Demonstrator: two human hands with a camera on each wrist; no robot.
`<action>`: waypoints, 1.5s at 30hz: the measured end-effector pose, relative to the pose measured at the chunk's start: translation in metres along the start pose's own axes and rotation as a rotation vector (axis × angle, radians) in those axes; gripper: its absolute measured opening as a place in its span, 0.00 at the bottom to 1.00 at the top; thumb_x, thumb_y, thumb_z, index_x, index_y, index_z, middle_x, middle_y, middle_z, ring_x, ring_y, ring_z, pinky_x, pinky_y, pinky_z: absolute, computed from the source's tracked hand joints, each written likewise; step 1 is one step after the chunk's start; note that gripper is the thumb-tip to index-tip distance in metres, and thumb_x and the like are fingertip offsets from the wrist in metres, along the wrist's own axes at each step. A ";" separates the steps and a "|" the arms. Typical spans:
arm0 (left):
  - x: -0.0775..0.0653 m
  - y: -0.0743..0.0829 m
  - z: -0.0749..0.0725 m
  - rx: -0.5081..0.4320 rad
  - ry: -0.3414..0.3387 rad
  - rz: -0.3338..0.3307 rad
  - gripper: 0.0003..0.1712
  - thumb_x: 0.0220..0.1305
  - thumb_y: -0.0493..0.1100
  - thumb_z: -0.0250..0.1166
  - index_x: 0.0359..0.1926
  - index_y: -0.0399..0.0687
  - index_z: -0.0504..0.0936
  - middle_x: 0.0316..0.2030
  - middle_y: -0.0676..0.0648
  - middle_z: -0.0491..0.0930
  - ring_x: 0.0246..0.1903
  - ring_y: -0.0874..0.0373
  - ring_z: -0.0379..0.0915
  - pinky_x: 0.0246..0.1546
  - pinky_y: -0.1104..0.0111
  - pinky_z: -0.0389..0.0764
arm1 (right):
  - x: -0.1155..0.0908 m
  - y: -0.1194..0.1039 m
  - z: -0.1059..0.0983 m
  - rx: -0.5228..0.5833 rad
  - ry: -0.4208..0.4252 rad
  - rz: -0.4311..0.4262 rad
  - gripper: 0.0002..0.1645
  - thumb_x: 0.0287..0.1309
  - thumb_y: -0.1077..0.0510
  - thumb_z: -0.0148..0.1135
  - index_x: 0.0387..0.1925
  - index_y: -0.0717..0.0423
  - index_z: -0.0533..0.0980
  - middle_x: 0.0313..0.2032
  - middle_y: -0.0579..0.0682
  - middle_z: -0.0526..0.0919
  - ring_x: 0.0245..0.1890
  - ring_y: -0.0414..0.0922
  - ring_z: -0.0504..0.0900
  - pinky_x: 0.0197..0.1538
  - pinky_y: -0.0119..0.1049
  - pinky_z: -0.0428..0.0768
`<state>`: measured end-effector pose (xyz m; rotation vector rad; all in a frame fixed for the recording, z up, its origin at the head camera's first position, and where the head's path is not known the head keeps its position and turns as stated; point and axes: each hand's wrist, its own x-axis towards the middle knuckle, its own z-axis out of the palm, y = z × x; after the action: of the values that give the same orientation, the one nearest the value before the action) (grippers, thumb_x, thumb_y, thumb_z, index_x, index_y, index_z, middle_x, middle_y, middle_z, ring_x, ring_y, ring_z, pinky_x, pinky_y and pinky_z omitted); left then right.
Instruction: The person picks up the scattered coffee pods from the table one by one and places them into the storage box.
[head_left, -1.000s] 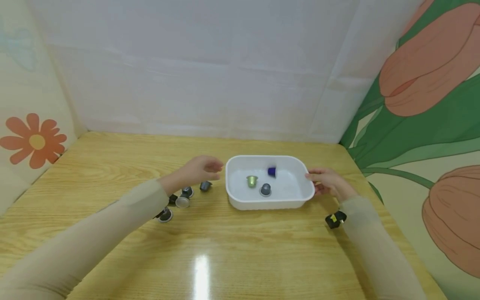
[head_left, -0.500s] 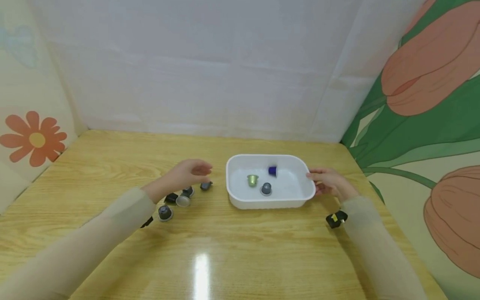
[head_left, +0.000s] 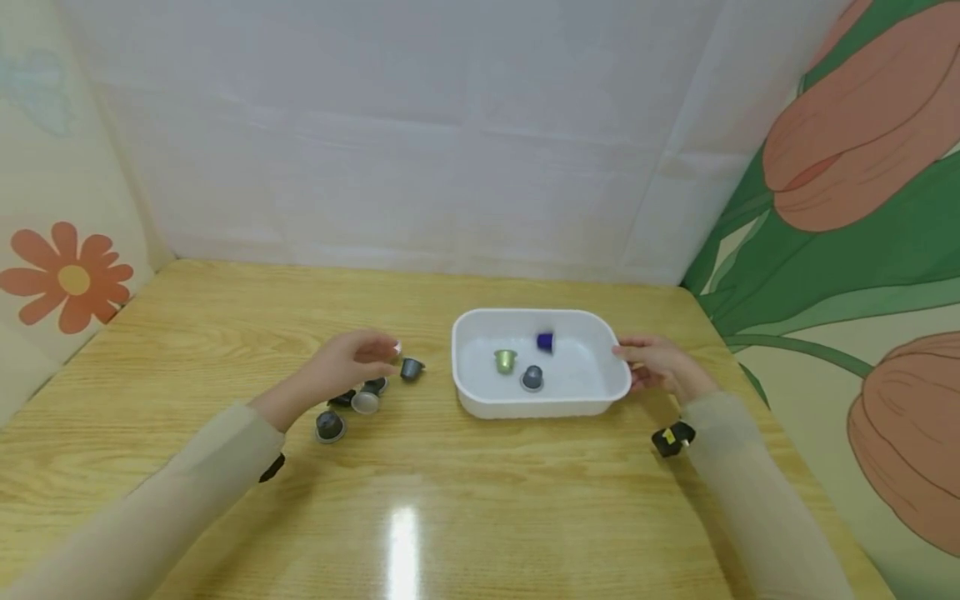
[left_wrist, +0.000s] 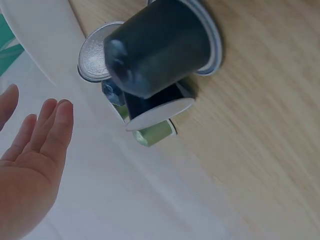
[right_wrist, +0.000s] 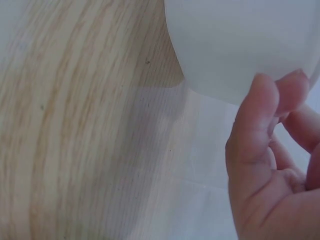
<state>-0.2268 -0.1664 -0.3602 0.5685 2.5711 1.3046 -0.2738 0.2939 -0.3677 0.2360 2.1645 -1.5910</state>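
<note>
Tray [head_left: 536, 409]: white plastic oblong with rounded corners, right of centre on the yellow wood-grain table [head_left: 480, 483].
Inside the tray: light green metallic capsule [head_left: 506, 362] on the left, grey metallic capsule [head_left: 532, 377] resting on its rim near the middle, deep purple capsule [head_left: 544, 342] on its side behind them.
Right hand [head_left: 658, 365]: grips the tray's right end, thumb over the rim, other fingers outside.
Left hand [head_left: 341, 367]: fingers loosely extended, thumb apart, holding nothing, to the left of the tray.
Loose capsules: dark grey tapered capsule [head_left: 411, 369] just right of the left fingertips; green pale-rimmed capsule [left_wrist: 155, 132] mostly hidden by the hand in the head view, so I cannot tell whether they touch; nearer the person, dark upright capsule [head_left: 330, 426] and silver foil-lidded capsule [head_left: 366, 404] in a small cluster.
Step in hand: apparently collecting capsules, the left hand seemingly at the start of a pick-up.
Next move: would call for pinching one capsule without knocking its neighbours, the tray held steady.
</note>
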 end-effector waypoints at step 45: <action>-0.053 -0.017 -0.005 0.135 0.151 -0.153 0.35 0.69 0.48 0.61 0.65 0.25 0.64 0.61 0.26 0.67 0.62 0.29 0.61 0.59 0.41 0.66 | 0.002 0.002 -0.001 0.002 0.014 0.016 0.33 0.70 0.58 0.53 0.69 0.69 0.56 0.30 0.48 0.76 0.23 0.40 0.79 0.29 0.32 0.82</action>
<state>-0.1845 -0.2017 -0.3712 0.2973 2.7785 1.1722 -0.2754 0.2953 -0.3697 0.2647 2.1661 -1.5881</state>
